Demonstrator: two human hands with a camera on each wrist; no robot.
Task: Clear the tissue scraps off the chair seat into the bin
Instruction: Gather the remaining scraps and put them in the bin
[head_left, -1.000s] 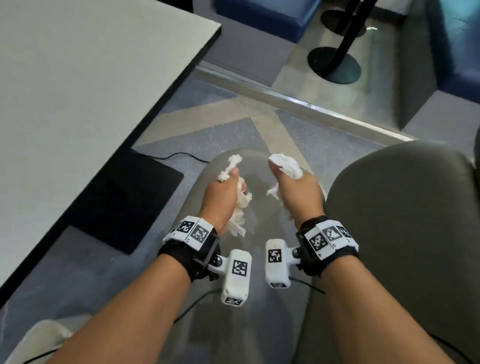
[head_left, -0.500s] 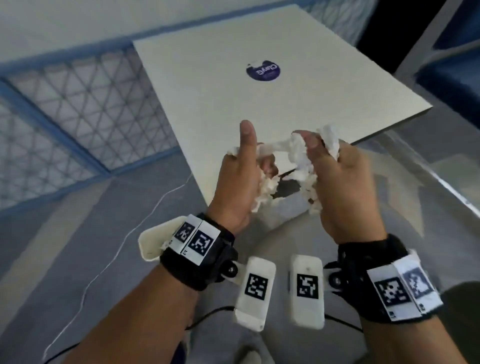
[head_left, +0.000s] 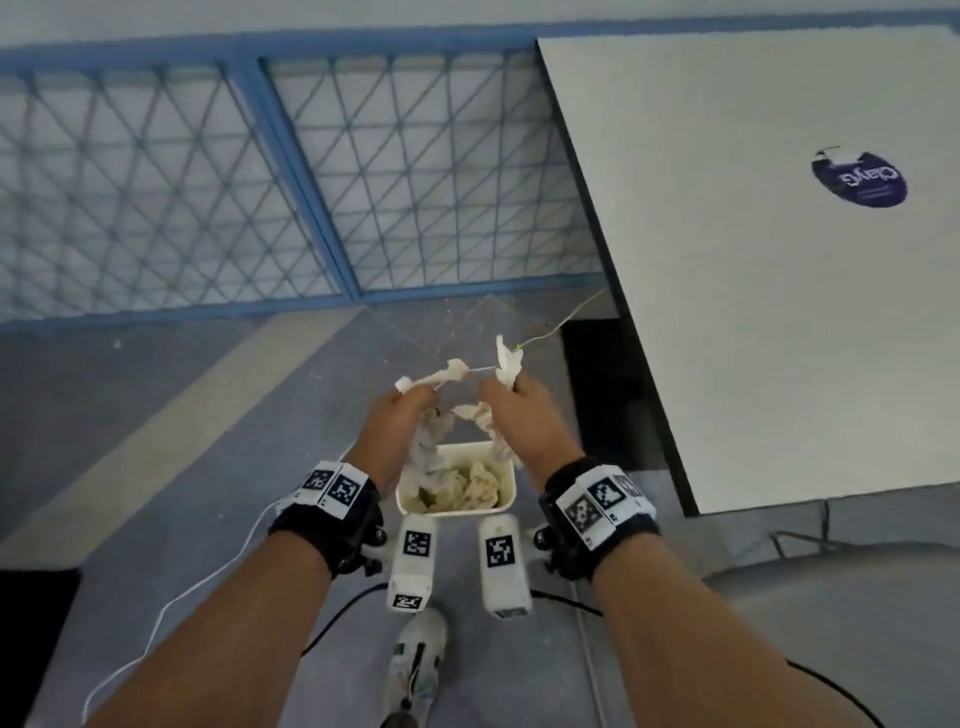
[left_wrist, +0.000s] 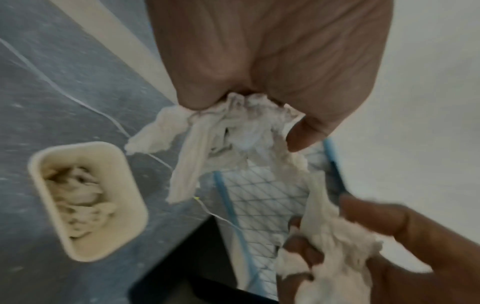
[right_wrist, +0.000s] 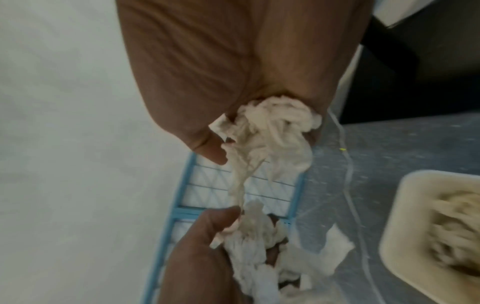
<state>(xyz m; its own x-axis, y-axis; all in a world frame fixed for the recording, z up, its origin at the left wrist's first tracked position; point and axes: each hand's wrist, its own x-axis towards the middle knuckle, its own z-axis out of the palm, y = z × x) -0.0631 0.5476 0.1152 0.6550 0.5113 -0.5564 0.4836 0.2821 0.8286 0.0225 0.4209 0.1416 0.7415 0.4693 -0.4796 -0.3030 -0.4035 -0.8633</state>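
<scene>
Two hands were up over one cream rectangular bin (head_left: 506, 501) that stood on the grey floor (head_left: 182, 415) at about six o'clock from them in the head view. The left hand (head_left: 397, 426) had its fingers curled into a fist around a bunch of tissue scraps (head_left: 431, 379), with twisted ends sticking out at twelve o'clock and ragged tails hanging toward the bin. The right hand (head_left: 519, 410) was likewise clenched round its own bunch of tissue (head_left: 506, 361), a white tuft rising at twelve o'clock and a strip (head_left: 475, 413) dangling below. One thin strand of tissue (head_left: 475, 369) stretched between the two fists. How many separate scraps each fist held could not be counted; they were wadded together.

From the left wrist view, the left hand's fingers (left_wrist: 309, 131) pinched the wad tight, tails drooping, the bin (left_wrist: 130, 185) lying at eight o'clock, already holding crumpled tissue (left_wrist: 78, 197). The right wrist view showed the right hand's fingers (right_wrist: 207, 148) closed on its wad, the bin (right_wrist: 405, 201) at four o'clock.

One white table (head_left: 779, 260) stood at two o'clock with one dark round sticker (head_left: 860, 179) on it. Two blue-framed lattice panels (head_left: 415, 182) lined the far wall. One white shoe (head_left: 415, 660) showed at six o'clock, and one white cable (head_left: 171, 603) ran across the floor at eight o'clock.
</scene>
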